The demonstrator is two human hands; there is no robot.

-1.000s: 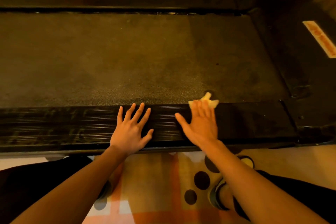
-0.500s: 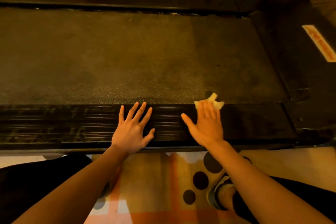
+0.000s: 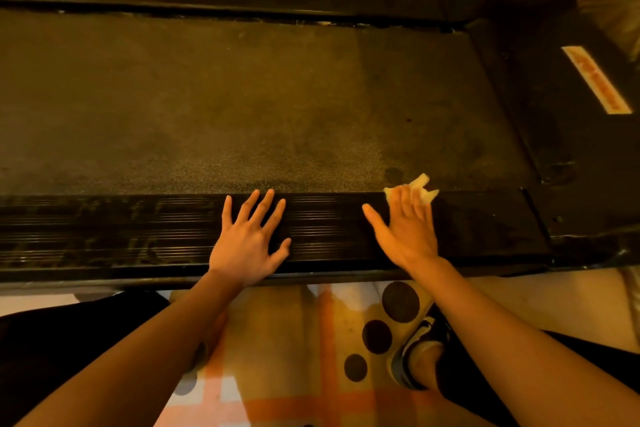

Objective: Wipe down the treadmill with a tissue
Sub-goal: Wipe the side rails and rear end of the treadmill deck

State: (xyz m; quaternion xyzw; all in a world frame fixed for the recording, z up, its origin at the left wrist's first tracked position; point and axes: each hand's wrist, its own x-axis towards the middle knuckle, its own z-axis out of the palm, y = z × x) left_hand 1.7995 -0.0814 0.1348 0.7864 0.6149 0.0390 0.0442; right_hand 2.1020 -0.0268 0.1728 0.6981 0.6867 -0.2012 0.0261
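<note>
Dusty treadmill rail (image 3: 104,229) is bearing both hands, fingers straight: left hand (image 3: 246,243) bracing, right hand (image 3: 405,229) pressing the tissue (image 3: 424,189); firm overlapping strokes are seeming wisest.

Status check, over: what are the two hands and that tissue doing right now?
Left hand flat on ribbed side rail, empty. Right hand pressing tissue at the rail's far edge. Nothing in the way.
</note>
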